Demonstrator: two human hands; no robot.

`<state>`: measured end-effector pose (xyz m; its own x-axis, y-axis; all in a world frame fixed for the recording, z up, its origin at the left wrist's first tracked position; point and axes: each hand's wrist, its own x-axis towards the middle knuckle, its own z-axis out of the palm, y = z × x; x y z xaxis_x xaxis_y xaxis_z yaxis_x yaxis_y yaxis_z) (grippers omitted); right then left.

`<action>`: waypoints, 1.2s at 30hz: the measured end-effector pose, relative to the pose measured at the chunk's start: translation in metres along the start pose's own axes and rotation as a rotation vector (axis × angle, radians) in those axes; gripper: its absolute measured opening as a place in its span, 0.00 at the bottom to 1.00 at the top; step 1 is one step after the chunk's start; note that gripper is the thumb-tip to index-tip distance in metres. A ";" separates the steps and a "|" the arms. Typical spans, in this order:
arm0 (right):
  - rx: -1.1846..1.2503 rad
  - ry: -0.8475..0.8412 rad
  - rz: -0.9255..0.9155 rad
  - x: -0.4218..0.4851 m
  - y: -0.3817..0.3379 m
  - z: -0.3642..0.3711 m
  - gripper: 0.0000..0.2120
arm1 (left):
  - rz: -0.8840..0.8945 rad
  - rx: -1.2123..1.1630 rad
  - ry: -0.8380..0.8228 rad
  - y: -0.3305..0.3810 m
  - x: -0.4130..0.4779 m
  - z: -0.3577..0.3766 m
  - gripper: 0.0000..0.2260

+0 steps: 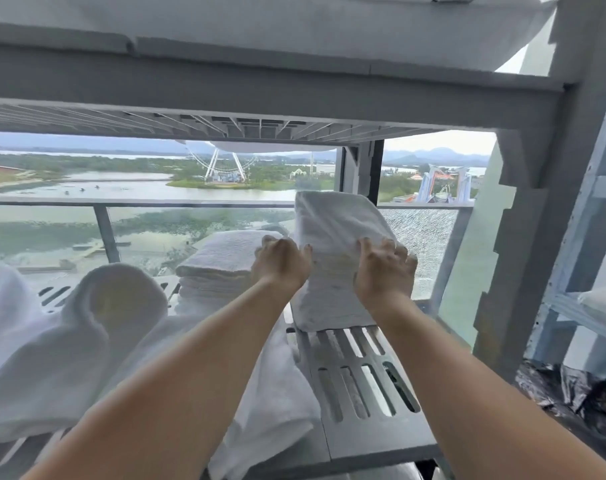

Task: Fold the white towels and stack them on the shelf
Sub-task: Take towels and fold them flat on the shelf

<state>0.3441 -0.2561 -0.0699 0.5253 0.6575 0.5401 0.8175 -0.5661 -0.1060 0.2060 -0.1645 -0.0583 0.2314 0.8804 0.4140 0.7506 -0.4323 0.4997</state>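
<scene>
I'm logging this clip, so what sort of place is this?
Probably a linen storage spot on a high-rise balcony, perhaps a hotel's: a grey slatted shelf holds folded white towels, and behind a glass railing lie water and a Ferris wheel.

- A folded white towel [332,233], long and narrow, is lying lengthwise along the right side of the grey slotted shelf [357,386], its near end sitting well back from the front edge.
- A left hand [282,265] and a right hand [384,270] are clasping the towel's two long sides.
- A stack of folded white towels [221,261] is sitting just to its left, toward the shelf's back edge.
- Loose white towels [52,334] are lying heaped and rumpled over the shelf's left side, with one fold spilling past the front edge.
</scene>
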 end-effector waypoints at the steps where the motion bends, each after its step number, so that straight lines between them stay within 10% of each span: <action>1: 0.027 0.033 0.002 0.003 0.001 0.003 0.22 | -0.017 -0.001 -0.004 0.002 0.004 0.004 0.23; 16: 0.641 0.621 -0.051 0.029 -0.009 -0.027 0.11 | 0.170 -0.593 0.078 0.045 0.013 -0.012 0.05; 36: 0.508 0.554 -0.053 -0.152 -0.021 -0.040 0.06 | 0.054 -0.915 -0.499 -0.033 -0.128 -0.059 0.09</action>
<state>0.2378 -0.3641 -0.1163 0.3962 0.2552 0.8820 0.9172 -0.1538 -0.3676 0.1155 -0.2744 -0.0827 0.6367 0.7458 0.1959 0.0239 -0.2731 0.9617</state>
